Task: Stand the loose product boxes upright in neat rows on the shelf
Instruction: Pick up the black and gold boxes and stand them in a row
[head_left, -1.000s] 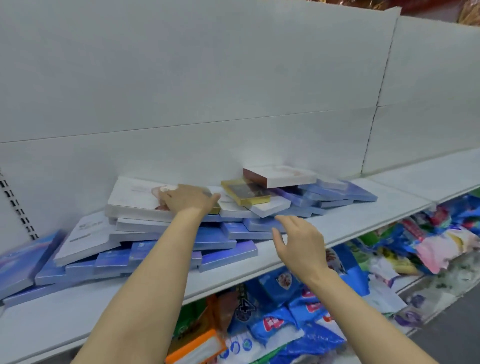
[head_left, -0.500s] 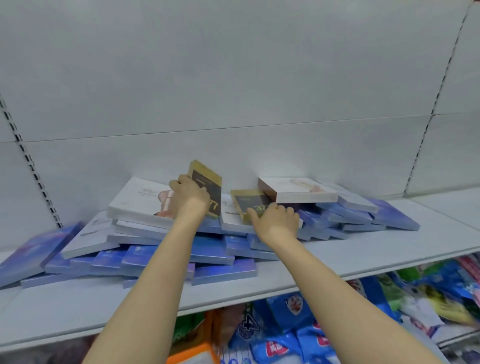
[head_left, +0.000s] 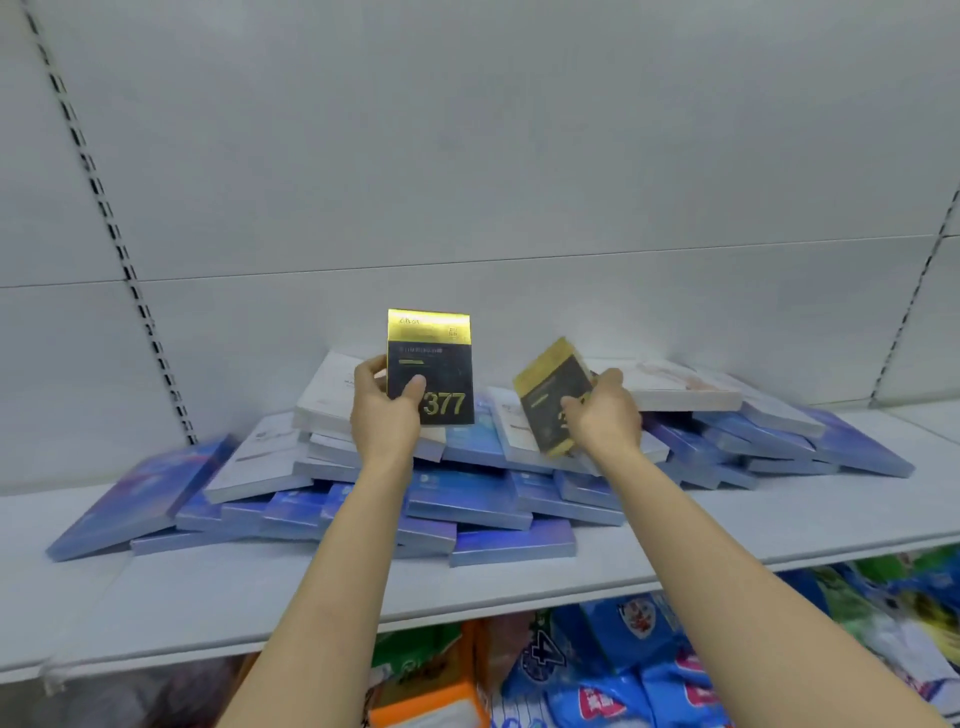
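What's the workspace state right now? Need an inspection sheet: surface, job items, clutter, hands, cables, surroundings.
Surface: white shelf, front strip bare, pile across the back.
Job's things: blue boxes and white boxes lie flat in a loose heap; none stands in a row yet. Two black-and-gold boxes are lifted: upright box, tilted box.
Clutter: nothing seen beyond the heap.
Hands: left hand grips the upright box; right hand grips the tilted box.
Cables: nothing seen.
Surroundings: white back panel with slotted uprights; colourful bagged goods on the level below.
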